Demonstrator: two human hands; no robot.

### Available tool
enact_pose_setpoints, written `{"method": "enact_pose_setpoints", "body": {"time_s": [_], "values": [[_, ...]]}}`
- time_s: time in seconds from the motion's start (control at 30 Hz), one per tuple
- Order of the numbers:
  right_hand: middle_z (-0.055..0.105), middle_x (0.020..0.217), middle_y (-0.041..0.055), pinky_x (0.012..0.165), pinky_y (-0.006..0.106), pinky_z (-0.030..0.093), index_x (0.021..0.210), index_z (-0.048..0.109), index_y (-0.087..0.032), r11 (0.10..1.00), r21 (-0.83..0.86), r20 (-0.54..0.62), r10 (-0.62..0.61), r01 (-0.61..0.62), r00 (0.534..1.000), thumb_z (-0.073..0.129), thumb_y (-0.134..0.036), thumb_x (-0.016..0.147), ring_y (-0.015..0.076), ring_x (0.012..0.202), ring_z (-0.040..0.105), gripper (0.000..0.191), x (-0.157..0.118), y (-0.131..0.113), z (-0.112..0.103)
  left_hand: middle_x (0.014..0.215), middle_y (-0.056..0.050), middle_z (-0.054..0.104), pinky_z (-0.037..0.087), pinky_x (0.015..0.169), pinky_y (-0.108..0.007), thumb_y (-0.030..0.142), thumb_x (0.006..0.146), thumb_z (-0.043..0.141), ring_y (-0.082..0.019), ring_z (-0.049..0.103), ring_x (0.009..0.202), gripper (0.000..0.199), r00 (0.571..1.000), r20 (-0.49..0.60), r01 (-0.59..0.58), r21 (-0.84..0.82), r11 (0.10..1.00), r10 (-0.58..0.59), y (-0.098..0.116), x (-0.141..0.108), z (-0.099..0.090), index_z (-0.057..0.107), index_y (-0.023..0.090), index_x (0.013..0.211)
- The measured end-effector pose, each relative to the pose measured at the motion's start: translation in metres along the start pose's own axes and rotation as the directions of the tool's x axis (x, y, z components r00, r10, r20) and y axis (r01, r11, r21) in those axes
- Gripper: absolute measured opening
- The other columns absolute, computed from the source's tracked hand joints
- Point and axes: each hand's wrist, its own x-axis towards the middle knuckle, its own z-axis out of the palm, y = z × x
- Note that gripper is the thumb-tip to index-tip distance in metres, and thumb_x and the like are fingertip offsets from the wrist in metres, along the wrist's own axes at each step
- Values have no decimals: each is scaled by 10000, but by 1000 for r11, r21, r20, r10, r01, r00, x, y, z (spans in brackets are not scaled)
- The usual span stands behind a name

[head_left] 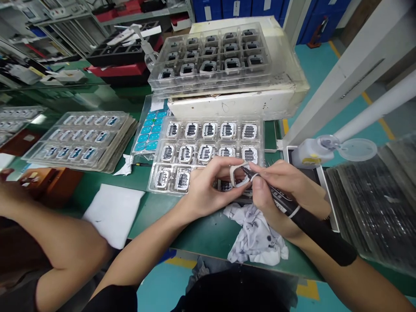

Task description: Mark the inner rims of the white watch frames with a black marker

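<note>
Left hand (208, 184): fingers pinching white frame (232, 177); right hand (271, 188): fingers closed round black marker (276, 195), tip at frame.

Looks bright in general, with cool white light coming mostly from above. Shows small, strong glare on the clear tray (196, 166) and pale reflections on the glossy green counter (208, 234). Has only soft shadows. Is rather sharp in the middle, but softer toward the sides, with wide-angle stretching and a strongly leaning pillar (349, 76) at right
</note>
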Motion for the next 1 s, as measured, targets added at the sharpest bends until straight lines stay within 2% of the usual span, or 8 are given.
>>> {"method": "enact_pose_setpoints", "body": {"time_s": [0.13,0.3,0.43,0.57,0.63,0.73,0.87,1.0], "values": [[925,1053,40,650,347,757,1153,799,-287,990,14,-100,-139,141,985,865,-60,924,237,772,883,329,4,-1,6,1073,-28,908,773,833,-207,245,994,985,-171,925,907,500,1000,8,-8,34,999,7,-1,-2,1,727,208,1421],[917,1020,9,679,332,760,1114,802,-283,992,49,-149,-110,118,983,841,-54,960,225,793,889,279,4,-3,10,1015,7,883,726,749,-167,257,1027,961,-137,903,830,462,999,11,-49,69,996,48,1,1,0,718,214,1418],[919,1071,51,754,330,768,1120,801,-243,997,27,-94,-71,74,993,858,-81,1002,210,831,890,209,1,-4,11,1006,17,874,714,756,-156,209,1041,937,-123,895,824,441,997,31,-69,132,989,66,4,1,-2,713,216,1420],[904,1038,38,725,296,746,1089,793,-226,991,32,-187,-119,127,975,845,-97,1016,180,811,869,158,-3,1,16,1067,-9,889,727,745,-179,222,1055,910,-136,894,824,412,999,29,-51,181,982,46,4,-2,-2,723,224,1422],[897,1055,47,750,296,744,1101,786,-218,993,33,-140,-105,110,985,846,-86,1021,177,835,867,165,-4,2,17,1059,-10,892,728,741,-184,208,1047,906,-137,891,816,407,999,24,-37,183,982,33,3,-3,-2,731,223,1414],[888,1069,44,789,325,750,1129,772,-232,997,52,-31,-51,53,998,842,-58,1022,204,920,885,216,-4,0,12,1022,-2,900,733,757,-185,193,1018,924,-135,893,814,418,999,33,1,108,994,-5,1,-2,-1,739,216,1392],[881,1028,32,784,329,747,1132,777,-228,992,108,-96,-49,59,994,826,-54,1030,203,901,883,208,-3,-7,8,1067,-47,927,774,868,-230,229,970,995,-189,934,936,454,992,46,123,-119,985,-119,-2,4,-1,752,196,1351],[901,1105,54,724,310,732,1164,791,-222,989,121,-143,-66,84,988,833,-60,1013,180,833,859,225,-4,-6,12,1056,-39,927,774,922,-236,152,883,1052,-205,942,966,536,982,75,188,-325,927,-173,-4,8,-1,759,207,1328]]}}
